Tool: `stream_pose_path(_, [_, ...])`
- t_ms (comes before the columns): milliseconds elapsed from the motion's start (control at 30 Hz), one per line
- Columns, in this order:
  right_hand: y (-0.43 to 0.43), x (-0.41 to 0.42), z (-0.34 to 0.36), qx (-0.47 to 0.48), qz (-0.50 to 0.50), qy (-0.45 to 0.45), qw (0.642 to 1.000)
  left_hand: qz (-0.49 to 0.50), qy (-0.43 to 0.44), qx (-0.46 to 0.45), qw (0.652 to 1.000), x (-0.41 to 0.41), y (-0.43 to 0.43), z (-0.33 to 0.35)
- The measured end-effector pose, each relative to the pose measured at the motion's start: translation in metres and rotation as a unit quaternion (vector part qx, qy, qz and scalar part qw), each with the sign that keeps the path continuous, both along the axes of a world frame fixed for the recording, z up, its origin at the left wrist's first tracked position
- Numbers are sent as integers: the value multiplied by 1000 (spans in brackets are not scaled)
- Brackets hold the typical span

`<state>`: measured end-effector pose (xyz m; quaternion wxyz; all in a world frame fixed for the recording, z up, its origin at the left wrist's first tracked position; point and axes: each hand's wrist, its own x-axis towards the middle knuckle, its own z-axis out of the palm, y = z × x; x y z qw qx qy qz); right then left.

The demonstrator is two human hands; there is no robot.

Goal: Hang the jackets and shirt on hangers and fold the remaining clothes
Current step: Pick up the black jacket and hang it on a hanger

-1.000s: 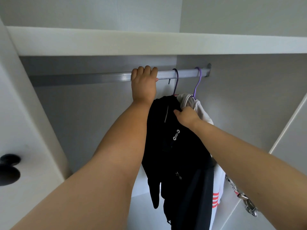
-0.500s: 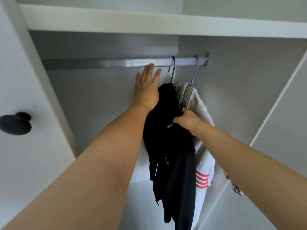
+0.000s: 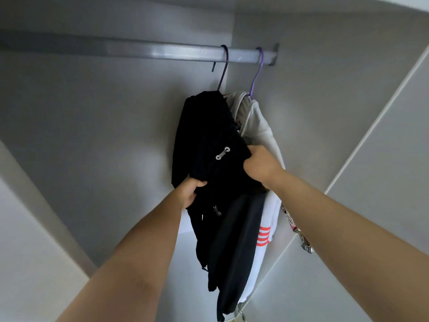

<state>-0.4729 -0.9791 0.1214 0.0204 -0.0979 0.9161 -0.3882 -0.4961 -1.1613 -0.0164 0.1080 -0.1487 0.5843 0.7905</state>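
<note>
Black jacket [image 3: 209,135] hangs lengthwise from the rail [image 3: 162,51] at twelve o'clock, gripped by left hand [image 3: 191,190] low, right hand [image 3: 260,165] higher.

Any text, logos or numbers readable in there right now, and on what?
No text reads clearly.
Small white logo on the black jacket: too blurred to read.
Red-and-white print on the strap beside the white jacket: too blurred to read.
Orange stripes on the white jacket: no words.

Left hand [image 3: 189,190], right hand [image 3: 260,165] grip black jacket [image 3: 209,140] hanging on rail [image 3: 162,51].
</note>
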Motion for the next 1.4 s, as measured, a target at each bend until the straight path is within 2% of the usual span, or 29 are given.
stream_pose_path(67, [0,-5,0,-6,-3,-16,1000,-5,-5,29,1000,-10,10,-3])
stream_pose_path(133, [1,-7,-1,-4,-6,-17,1000,-3,8,8,1000,-18,18,-6])
stream_pose_path(233, [2,-3,-10,12,-4,-3,1000,83,11,-102,991,-21,16,-11])
stream_pose_path(300, [2,3,-23,37,0,4,999,167,1,-230,959,-15,7,-12])
stream_pose_path(333, [2,7,-29,44,3,1,999,202,7,-262,944,-11,4,-10])
stream_pose_path(400, [4,16,-39,51,8,-14,999,229,15,-247,941,-5,-3,-6])
stream_pose_path(633, [19,39,-66,77,3,-78,994,117,28,-257,959,40,23,-5])
stream_pose_path(867, [19,67,-87,87,-47,-93,991,6,95,-357,929,92,45,-27])
stream_pose_path(933, [19,75,-90,100,-72,-93,988,-25,133,-418,898,98,46,-28])
stream_pose_path(1067, [18,104,-86,82,-157,-51,983,-55,253,-522,812,109,43,-15])
stream_pose_path(1133, [17,121,-81,70,-202,-27,977,-57,314,-548,773,117,43,-4])
stream_pose_path(1267, [9,152,-70,109,-272,14,956,-77,409,-578,702,137,43,18])
stream_pose_path(1400, [-3,190,-63,153,-337,50,927,-106,477,-627,607,161,41,33])
